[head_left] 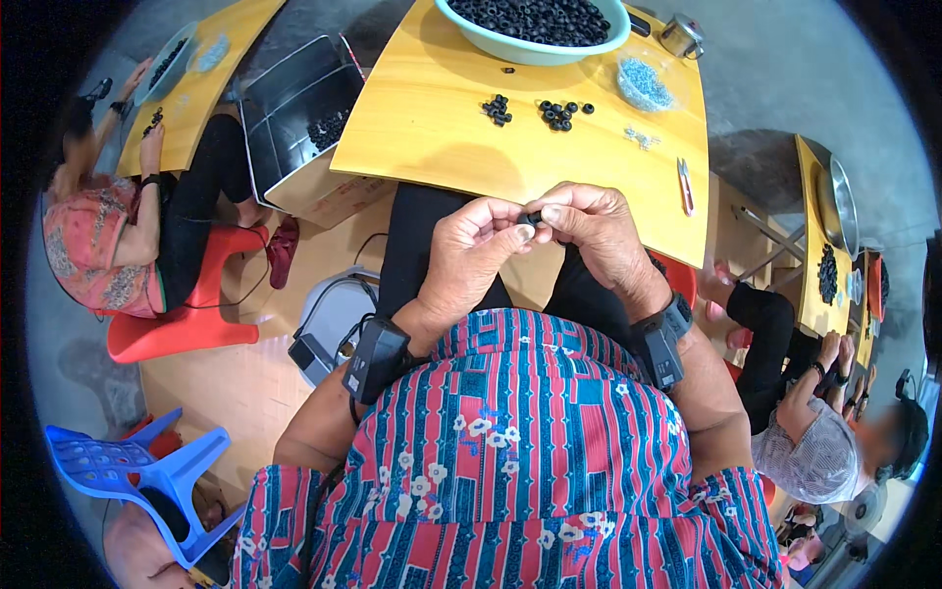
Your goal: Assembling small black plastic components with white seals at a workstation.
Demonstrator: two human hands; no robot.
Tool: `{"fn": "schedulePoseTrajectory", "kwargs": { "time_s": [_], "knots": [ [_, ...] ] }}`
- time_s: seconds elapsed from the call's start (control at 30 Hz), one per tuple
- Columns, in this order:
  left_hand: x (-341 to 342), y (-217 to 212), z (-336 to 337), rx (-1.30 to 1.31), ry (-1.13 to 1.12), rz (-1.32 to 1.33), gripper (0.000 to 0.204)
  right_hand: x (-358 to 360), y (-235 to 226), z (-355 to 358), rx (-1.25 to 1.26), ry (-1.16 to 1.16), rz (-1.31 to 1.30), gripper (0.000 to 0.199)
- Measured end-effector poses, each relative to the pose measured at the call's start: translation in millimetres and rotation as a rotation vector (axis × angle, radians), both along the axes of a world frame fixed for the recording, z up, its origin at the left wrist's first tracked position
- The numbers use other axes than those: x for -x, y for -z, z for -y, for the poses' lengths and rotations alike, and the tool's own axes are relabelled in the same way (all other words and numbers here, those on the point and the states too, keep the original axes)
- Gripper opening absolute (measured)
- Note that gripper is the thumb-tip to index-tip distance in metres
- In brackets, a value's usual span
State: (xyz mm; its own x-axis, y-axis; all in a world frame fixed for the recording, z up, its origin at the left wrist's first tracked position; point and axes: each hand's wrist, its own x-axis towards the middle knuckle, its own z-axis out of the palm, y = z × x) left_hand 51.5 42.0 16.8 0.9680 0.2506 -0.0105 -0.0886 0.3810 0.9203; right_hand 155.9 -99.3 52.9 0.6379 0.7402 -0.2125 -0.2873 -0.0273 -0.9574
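Note:
In front of my belly, just off the near edge of the yellow table (pixel 412 128), both hands meet. A small round black part (pixel 531 218) is pinched between them. My left hand (pixel 471 247) grips it with thumb and fingertips. From the other side my right hand (pixel 601 234) closes its thumb and forefinger on the same part; the fingers hide most of it. Ahead on the table lie two small groups of black parts, a tight cluster (pixel 497 111) and looser round pieces (pixel 560 116). Small clear pieces (pixel 642 138) lie to their right, nearer to red-handled snips (pixel 685 187).
A pale green basin (pixel 530 51) full of black parts stands at the far edge, beside a clear bowl (pixel 645 83) of bluish pieces and a metal cup (pixel 682 36). An open carton (pixel 314 191) is left of the table. Other people work at tables on both sides.

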Motion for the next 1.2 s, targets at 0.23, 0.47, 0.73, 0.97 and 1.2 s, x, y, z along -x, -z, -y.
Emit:
{"fn": "schedulePoseTrajectory", "kwargs": {
  "time_s": [0.23,0.47,0.73,0.97,1.2],
  "knots": [
    [2,3,-1,0.001,0.015,-0.011,0.016,3,-6,-3,0.048,0.001,0.048,0.015],
    [1,5,0,0.081,0.052,-0.026,0.015,7,-3,-4,0.058,0.041,0.088,0.013],
    [2,6,-1,0.079,0.059,-0.025,0.014,12,4,-9,0.018,0.076,0.069,0.011],
    [2,6,-3,0.095,0.037,-0.021,0.014,8,3,-8,0.009,0.046,-0.004,0.011],
    [2,5,-1,0.060,0.005,0.005,0.016,3,5,-6,-0.072,-0.024,-0.228,0.011]
  ]
}}
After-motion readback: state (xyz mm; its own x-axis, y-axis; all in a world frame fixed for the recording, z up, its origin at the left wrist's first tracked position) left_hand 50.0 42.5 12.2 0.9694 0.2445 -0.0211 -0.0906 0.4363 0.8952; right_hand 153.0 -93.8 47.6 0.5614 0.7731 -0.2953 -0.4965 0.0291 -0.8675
